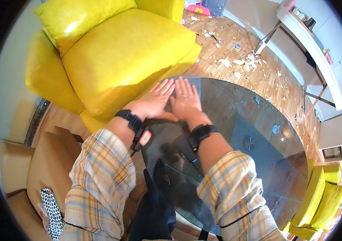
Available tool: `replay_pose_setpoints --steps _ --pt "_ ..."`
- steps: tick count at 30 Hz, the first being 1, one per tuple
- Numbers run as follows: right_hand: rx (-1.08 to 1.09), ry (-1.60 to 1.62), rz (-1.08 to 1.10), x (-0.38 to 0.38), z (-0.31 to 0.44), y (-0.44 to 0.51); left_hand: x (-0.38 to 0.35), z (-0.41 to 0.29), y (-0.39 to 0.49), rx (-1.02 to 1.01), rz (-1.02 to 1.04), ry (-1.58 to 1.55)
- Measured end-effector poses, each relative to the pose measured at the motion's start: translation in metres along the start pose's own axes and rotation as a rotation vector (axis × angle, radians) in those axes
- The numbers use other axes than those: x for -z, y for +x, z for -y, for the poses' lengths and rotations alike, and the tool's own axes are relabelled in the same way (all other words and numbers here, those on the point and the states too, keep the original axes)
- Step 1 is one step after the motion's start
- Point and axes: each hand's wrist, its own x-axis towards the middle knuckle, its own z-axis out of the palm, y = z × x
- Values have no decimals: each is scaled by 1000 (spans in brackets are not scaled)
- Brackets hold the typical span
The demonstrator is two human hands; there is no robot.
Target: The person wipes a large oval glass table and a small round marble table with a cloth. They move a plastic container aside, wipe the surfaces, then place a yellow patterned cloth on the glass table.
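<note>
Both palms face down near the far left edge of a dark glass table. My left hand lies with its fingers pointing away, at the rim nearest the yellow armchair. Close beside it, thumbs nearly touching, is my right hand. Under the fingertips of both shows a thin, clear or greyish sheet, perhaps plastic; how much of it the hands cover cannot be told. Neither hand is closed around anything. Black bands sit on both wrists, below them rolled plaid sleeves.
A yellow armchair stands against the table's left edge. Scraps of paper and plastic litter the wood floor beyond, near a pink broom. A white desk lines the right wall. At lower left is a tan chair holding a patterned cloth.
</note>
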Motion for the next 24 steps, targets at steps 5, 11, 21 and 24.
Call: replay_pose_setpoints --steps 5,11,21,24 --pt "154 49 -42 -12 61 -31 -6 0 -88 60 -58 -79" --pt "304 248 -112 -23 85 -109 -23 -53 -166 109 -31 -44" --pt "213 250 -45 -38 64 -274 -37 -182 -226 -81 116 85" --pt "140 234 -19 -45 50 -330 -52 -230 -236 -106 166 12"
